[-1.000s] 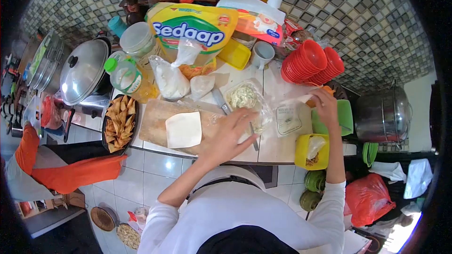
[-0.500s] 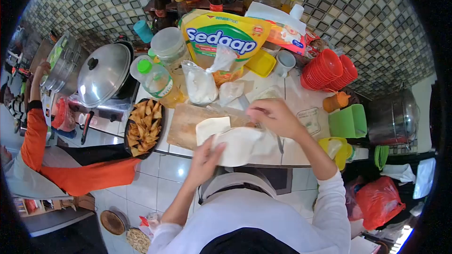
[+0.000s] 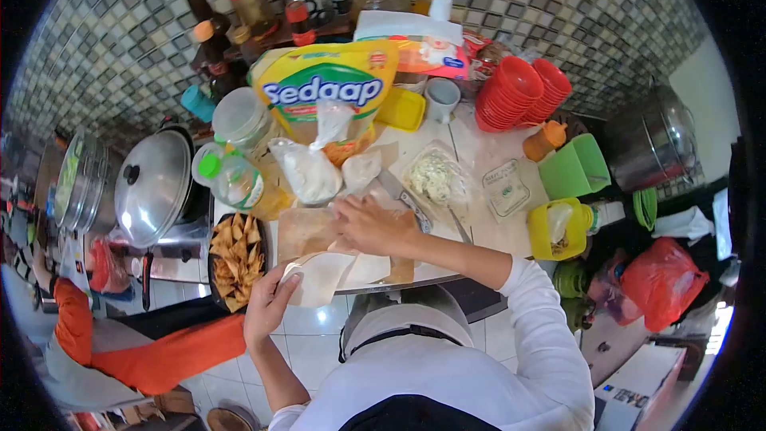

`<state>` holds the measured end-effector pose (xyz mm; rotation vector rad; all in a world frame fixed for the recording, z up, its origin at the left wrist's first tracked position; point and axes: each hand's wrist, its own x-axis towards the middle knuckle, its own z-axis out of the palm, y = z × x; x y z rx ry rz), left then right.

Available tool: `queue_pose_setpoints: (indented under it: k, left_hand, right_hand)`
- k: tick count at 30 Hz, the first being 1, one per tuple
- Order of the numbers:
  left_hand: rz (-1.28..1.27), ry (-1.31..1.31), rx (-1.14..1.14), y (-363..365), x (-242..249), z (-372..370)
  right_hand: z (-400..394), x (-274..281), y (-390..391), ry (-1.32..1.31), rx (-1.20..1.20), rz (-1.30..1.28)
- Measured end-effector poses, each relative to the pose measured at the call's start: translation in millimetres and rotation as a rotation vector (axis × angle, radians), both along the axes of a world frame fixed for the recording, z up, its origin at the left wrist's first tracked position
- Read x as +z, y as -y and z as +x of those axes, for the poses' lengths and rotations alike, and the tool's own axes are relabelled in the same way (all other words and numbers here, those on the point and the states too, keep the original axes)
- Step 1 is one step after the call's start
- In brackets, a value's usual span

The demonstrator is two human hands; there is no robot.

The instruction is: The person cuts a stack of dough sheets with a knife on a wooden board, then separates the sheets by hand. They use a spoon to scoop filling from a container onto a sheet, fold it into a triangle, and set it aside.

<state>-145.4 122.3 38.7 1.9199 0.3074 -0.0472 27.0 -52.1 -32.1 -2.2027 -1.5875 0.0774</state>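
My left hand (image 3: 270,305) grips a stack of thin, off-white wrapper sheets (image 3: 315,281) at the near left edge of the wooden cutting board (image 3: 299,227), with the thumb on top. Over the board is my right hand (image 3: 373,226), its fingers bunched together just above the sheets. What those fingertips hold, if anything, is hidden. Another pale sheet (image 3: 369,269) lies on the board below my right forearm. Behind the right hand is a knife (image 3: 399,191), and beyond it a bag of pale, green-flecked filling (image 3: 431,177).
A black dish of fried triangles (image 3: 237,259) sits left of the board. Bags of white powder (image 3: 307,172) and an oil bottle (image 3: 239,179) stand behind. Red cups (image 3: 507,96) and a yellow container (image 3: 552,227) are to the right. A person in an orange sleeve (image 3: 73,311) stands at left.
My left hand has moved left with the sheets, which now hang past the board's edge. My right hand has come down and left over the board. The whole view has shifted.
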Motion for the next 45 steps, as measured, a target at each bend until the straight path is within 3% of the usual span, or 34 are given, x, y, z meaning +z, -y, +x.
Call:
queue_pose_setpoints:
  k: [5,7,10,12,14,19,24,29,32,39,41,45]
  left_hand:
    - [-0.259,0.051,-0.009,-13,-7,22]
    - [-0.298,0.021,0.043,-10,-14,35]
    - [-0.289,-0.008,0.107,0,-28,53]
    - [-0.06,0.017,0.049,2,-42,58]
    - [-0.017,0.042,0.097,4,-53,57]
    - [0.075,0.073,0.215,17,-55,52]
    - [0.033,0.042,0.301,25,-57,49]
    - [0.217,0.057,0.31,26,-64,45]
    - [0.185,0.064,0.357,30,-66,43]
    - [0.112,-0.027,0.361,34,-58,45]
    - [0.132,-0.048,0.366,39,-50,46]
    - [0.145,-0.058,0.364,35,-56,44]
  right_hand:
    - [19,5,30,-0.101,-0.006,0.097]
    - [41,32,69,-0.625,-0.276,0.105]
    - [89,62,150,-0.506,-0.348,0.346]
    - [123,77,202,-0.608,-0.486,0.273]
    - [153,81,243,-0.62,-0.501,0.242]
    - [189,51,263,-0.299,-0.575,0.252]
    - [194,28,250,-0.31,-0.401,0.18]
    - [212,23,253,-0.192,-0.193,-0.209]
    - [215,13,249,-0.13,-0.265,-0.421]
    - [223,10,237,-0.316,-0.174,-0.447]
    - [221,0,239,-0.296,-0.13,-0.559]
    - [218,-10,247,-0.351,-0.034,-0.483]
